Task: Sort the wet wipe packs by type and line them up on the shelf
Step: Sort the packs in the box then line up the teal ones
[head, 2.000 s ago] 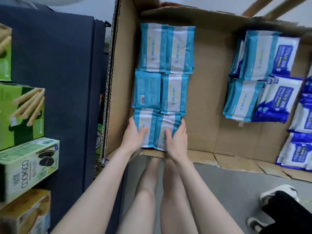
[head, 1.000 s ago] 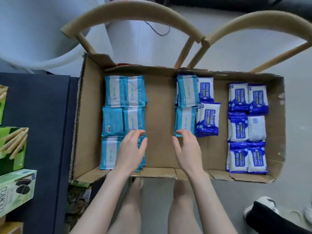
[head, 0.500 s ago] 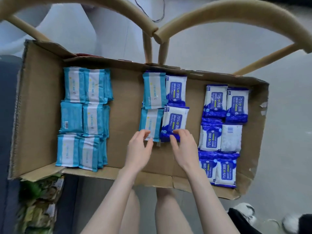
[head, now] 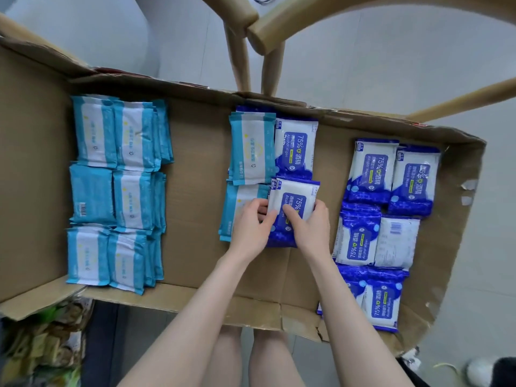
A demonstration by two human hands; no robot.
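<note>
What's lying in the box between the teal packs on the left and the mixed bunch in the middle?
Nothing: the head view shows only bare cardboard box floor between the left teal packs and the middle group.

Far side: left chair frame and right chair frame, both curved pale wood, ends nearly touching. Grey floor beneath them. Dark cable at the far edge. White rounded form far left. Near left: blurred green-brown packets, possibly snacks. Near right corner: white shoe.
</note>
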